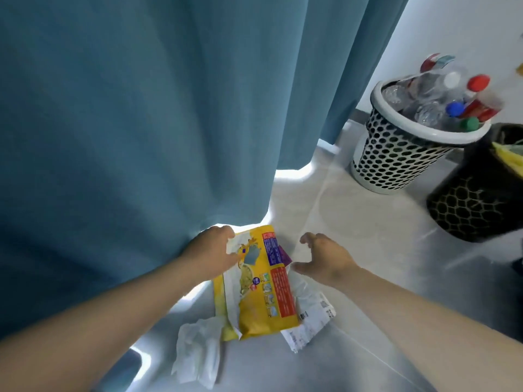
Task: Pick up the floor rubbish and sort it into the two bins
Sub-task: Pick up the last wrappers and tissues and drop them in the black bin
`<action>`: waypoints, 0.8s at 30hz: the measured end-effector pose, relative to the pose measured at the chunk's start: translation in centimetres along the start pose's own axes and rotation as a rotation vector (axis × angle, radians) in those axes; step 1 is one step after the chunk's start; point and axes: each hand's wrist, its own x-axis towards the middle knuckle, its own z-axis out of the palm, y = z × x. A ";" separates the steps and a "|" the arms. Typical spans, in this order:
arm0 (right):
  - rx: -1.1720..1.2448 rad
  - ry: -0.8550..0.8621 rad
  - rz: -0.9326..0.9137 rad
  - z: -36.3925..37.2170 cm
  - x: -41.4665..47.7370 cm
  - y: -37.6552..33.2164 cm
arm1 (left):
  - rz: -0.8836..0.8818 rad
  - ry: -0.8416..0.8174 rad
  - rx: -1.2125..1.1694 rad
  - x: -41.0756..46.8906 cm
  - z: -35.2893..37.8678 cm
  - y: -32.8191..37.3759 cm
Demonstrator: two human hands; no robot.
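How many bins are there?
2. The white bin, full of bottles, stands right of the curtain; the black bin is beside it at the right edge, partly cut off. More may be hidden.

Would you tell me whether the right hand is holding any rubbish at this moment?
No, the right hand is open and empty beside the yellow packet, which the left hand grips.

- No word, brand or number can be read anywhere.
- The yellow packet (260, 287) bears a blue panel and a red panel of small print, both too blurred to make out.
- The white slip (311, 318), just right of the yellow packet and partly under it, carries dark print that is likewise illegible.
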 end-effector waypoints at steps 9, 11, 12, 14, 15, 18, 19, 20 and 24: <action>0.006 -0.027 -0.041 5.3 2.4 -1.2 | 0.005 -0.025 0.075 -0.3 6.1 -5.2; -0.054 -0.068 -0.042 6.2 2.0 -0.6 | 0.011 -0.068 0.099 -1.2 7.3 -6.0; -0.072 -0.075 -0.040 6.4 1.9 -0.4 | 0.008 -0.081 0.119 -1.7 7.6 -6.4; -0.084 -0.091 -0.024 6.7 1.7 -0.2 | -0.003 -0.115 0.140 -2.7 8.2 -7.2; -0.083 -0.095 -0.015 6.9 1.6 -0.3 | -0.004 -0.131 0.149 -3.1 8.5 -7.4; -0.061 -0.110 0.006 7.7 1.4 -0.4 | 0.019 -0.174 0.152 -4.1 9.2 -7.7; -0.044 -0.113 0.012 8.1 1.5 -0.5 | 0.024 -0.186 0.137 -4.3 9.5 -7.8; -0.025 -0.116 0.020 8.5 1.6 -0.5 | 0.027 -0.198 0.120 -4.5 9.7 -7.8; 0.014 -0.151 0.044 9.1 2.2 -0.3 | 0.004 -0.253 0.112 -4.8 10.4 -8.2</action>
